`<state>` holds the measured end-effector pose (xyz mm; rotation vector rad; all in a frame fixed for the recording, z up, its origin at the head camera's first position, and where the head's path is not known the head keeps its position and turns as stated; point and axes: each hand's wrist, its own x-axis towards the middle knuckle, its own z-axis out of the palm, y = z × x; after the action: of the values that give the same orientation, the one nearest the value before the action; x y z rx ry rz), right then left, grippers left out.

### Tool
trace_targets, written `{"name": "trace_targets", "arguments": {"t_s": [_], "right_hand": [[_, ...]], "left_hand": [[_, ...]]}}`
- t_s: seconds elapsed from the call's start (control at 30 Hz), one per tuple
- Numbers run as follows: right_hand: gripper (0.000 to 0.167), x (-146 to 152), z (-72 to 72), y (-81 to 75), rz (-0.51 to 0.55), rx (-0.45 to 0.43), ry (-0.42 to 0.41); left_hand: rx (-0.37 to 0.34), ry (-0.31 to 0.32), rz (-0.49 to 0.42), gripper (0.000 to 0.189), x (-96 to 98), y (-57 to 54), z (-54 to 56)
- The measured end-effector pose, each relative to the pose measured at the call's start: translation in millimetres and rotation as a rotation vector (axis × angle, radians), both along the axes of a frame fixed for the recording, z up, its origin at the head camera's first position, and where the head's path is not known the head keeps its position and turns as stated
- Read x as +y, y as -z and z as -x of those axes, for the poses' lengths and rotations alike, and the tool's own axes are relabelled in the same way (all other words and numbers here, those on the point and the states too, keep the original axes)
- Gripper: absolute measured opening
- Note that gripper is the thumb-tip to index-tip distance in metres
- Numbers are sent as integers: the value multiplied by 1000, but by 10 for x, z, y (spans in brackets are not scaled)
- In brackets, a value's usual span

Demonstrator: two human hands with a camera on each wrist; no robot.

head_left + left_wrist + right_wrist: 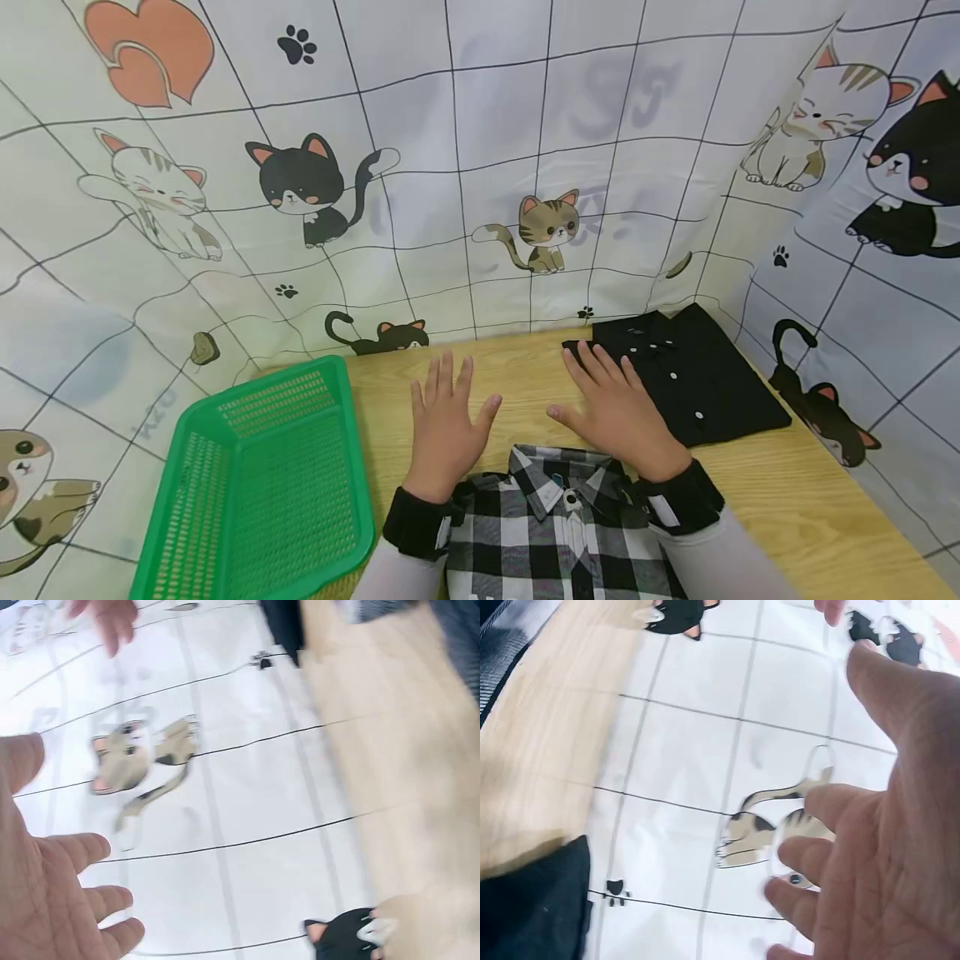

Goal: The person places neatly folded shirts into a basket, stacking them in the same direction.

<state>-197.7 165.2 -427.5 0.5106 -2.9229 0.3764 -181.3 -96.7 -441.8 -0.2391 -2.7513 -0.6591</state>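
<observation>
Both hands are raised over the table with fingers spread and nothing in them. My left hand is above the wood just beyond the collar of a black-and-white checked shirt, which lies collar-away at the front edge. To the right, my right hand overlaps the near-left part of a folded black buttoned shirt in the head view. In the left wrist view the left palm faces the curtain; the right wrist view shows the right palm with its fingers apart. The forearms hide the sides of the checked shirt.
A green plastic basket with slotted walls stands on the left of the wooden table. White cat-print curtain closes off the back and both sides, meeting the table's far edge.
</observation>
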Motion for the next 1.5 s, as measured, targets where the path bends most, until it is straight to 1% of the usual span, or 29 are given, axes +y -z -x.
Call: {"name": "trace_targets", "arguments": {"t_s": [0.1,0.2,0.27,0.33,0.37,0.43,0.53,0.6,0.7,0.77,0.87,0.93,0.97,1.07,1.1,1.13,1.17,1.2,1.3,1.5], "right_hand": [[94,40,-126,-51,-12,-26,-25],[94,73,-252,-79,-22,-48,-50],[95,87,-331,-71,-28,-59,-64],[96,94,-409,-50,-29,-78,-80],[96,93,-447,-35,-29,-89,-89],[97,89,-522,2,-31,-123,-111],[98,63,-623,60,-41,-197,-145],[97,39,-682,104,-46,-255,-168],[97,0,-752,170,-40,-334,-191],[98,-23,-782,217,-28,-383,-198],[101,-45,-811,292,-35,-435,-189],[103,-52,-818,332,-45,-462,-182],[104,-54,-822,347,-55,-469,-177],[103,-56,-826,388,-76,-495,-171],[102,-55,-826,400,-80,-502,-172],[100,-55,-825,414,-87,-506,-171],[98,-56,-824,427,-93,-510,-171],[96,-55,-822,442,-96,-515,-172],[93,-57,-817,468,-96,-515,-178],[93,-55,-828,481,-100,-504,-197]], "left_hand": [[16,-48,-2,76,-87,-144,-92],[15,-147,-5,79,-283,-286,-177],[-6,-231,-11,79,-447,-361,-237],[-41,-299,-14,79,-609,-416,-305],[-65,-326,-18,78,-678,-434,-341],[-128,-359,-26,77,-795,-449,-409],[-228,-362,-6,75,-904,-437,-496],[-281,-352,14,73,-953,-404,-543],[-317,-350,59,70,-1000,-346,-596],[-317,-360,87,69,-1015,-313,-616],[-282,-379,135,65,-1011,-286,-635],[-254,-380,165,58,-1003,-277,-649],[-251,-381,173,54,-999,-276,-657],[-265,-376,172,28,-1000,-262,-683],[-276,-372,168,21,-1002,-260,-689],[-281,-371,164,19,-1003,-257,-694],[-291,-371,161,20,-1006,-253,-696],[-291,-369,161,24,-1009,-250,-698],[-287,-365,179,27,-1007,-251,-708],[-278,-349,224,21,-987,-242,-745]]}}
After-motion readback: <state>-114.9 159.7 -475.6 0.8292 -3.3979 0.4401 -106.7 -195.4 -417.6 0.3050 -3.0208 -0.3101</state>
